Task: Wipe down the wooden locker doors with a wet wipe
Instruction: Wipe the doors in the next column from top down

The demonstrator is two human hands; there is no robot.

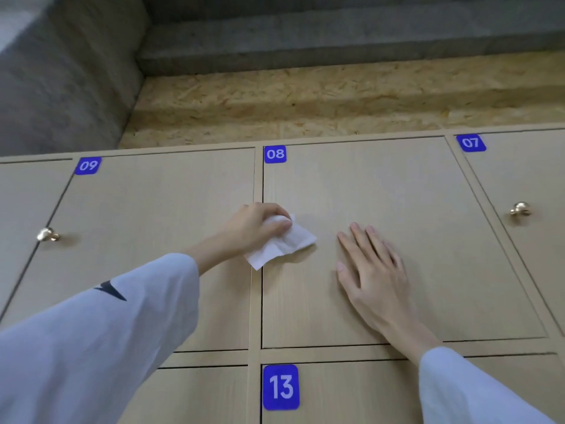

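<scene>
A light wooden locker door [412,191] with a blue label 08 fills the middle of the head view. My left hand [256,224] grips a crumpled white wet wipe [284,244] and holds it against the left edge of that door, over the gap to door 09 [146,209]. My right hand [371,270] lies flat on door 08, fingers straight and pointing up, a little to the right of the wipe and not touching it.
Door 09 has a brass knob [48,235] at its left side; door 07 [538,185] has a brass knob [520,209]. Door 13 [351,393] sits below. Above the lockers run a chipboard panel [305,102] and grey concrete [61,71].
</scene>
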